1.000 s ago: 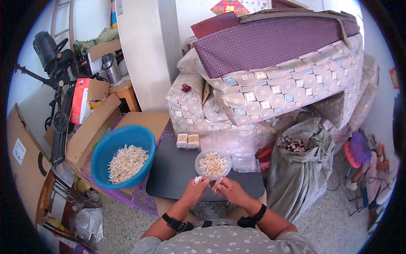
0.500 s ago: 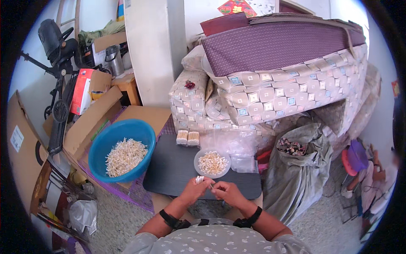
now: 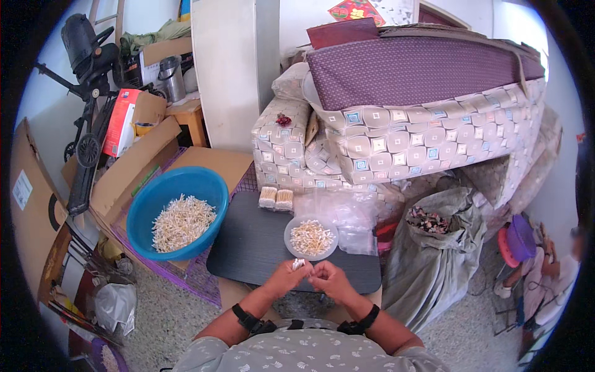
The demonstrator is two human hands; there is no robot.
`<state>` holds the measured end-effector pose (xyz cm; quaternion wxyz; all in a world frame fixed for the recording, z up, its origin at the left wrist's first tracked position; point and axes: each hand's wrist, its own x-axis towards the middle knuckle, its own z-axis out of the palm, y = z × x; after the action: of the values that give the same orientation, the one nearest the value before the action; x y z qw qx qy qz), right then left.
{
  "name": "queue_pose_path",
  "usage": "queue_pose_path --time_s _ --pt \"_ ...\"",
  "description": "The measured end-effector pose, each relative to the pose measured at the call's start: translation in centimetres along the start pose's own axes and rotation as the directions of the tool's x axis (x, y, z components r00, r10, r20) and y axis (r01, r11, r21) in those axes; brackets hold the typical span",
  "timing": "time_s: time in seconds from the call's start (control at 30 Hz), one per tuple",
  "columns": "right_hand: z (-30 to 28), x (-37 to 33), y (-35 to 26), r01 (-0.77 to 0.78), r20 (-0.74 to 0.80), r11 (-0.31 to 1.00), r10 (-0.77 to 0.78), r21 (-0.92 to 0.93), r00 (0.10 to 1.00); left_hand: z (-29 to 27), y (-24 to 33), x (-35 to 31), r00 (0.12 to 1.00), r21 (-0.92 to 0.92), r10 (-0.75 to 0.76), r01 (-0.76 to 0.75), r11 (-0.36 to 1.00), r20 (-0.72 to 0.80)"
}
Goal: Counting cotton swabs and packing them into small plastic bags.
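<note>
Cotton swabs [image 3: 299, 264] stand bunched in my left hand [image 3: 284, 278], their white tips showing above its closed fingers. Close beside it, my right hand [image 3: 330, 280] is pinched, and whatever its fingertips hold is hidden. Both are over the near edge of a small dark table [image 3: 243, 239]. Just beyond them sits a whitish bowl [image 3: 287, 243] heaped with loose swabs [image 3: 311, 238]. Two packed bundles of swabs [image 3: 276, 199] lie at the table's far edge. Clear plastic bags [image 3: 352, 218] are spread to the bowl's right.
Left of the table, a big blue basin [image 3: 137, 232] of loose swabs rests on cardboard. A grey-green sack [image 3: 427, 266] stands at the right, before a patterned sofa [image 3: 396, 139]. A folded black stroller [image 3: 90, 118] leans far left. Another person [image 3: 558, 279] sits at the far right.
The view has shifted slightly. My left hand still grips the swabs, whose tips now sit closer together. The thin stick end visible at my right fingertips no longer shows.
</note>
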<state>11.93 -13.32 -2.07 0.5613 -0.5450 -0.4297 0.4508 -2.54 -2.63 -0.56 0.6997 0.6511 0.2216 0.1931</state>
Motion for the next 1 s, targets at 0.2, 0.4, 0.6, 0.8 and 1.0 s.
queue_pose_path --time_s 0.2,0.4,0.6,0.8,1.0 --pt "0.8 -0.3 0.6 -0.03 0.042 0.994 0.026 0.104 0.999 0.2 -0.4 -0.5 0.998 -0.009 0.007 -0.007 1.0 0.055" --pt "0.9 0.3 -0.6 -0.064 0.056 0.994 0.059 0.084 0.997 -0.5 0.5 0.3 0.995 0.003 -0.063 0.064 0.998 -0.075" --pt "0.0 1.0 -0.5 -0.083 0.04 0.996 0.082 0.038 0.996 -1.7 -1.1 2.1 0.964 -0.237 0.183 -0.227 0.945 -0.193" --pt "-1.2 0.3 -4.1 0.079 -0.073 0.992 -0.086 -0.099 0.994 -3.9 -1.3 1.6 0.977 -0.375 -0.045 -0.037 0.926 -0.208" --pt "-2.3 -6.4 -24.1 0.871 -0.103 -0.166 -0.966 -0.463 -0.239 -5.5 -3.8 2.5 0.957 -0.396 -0.075 -0.043 0.917 -0.279"
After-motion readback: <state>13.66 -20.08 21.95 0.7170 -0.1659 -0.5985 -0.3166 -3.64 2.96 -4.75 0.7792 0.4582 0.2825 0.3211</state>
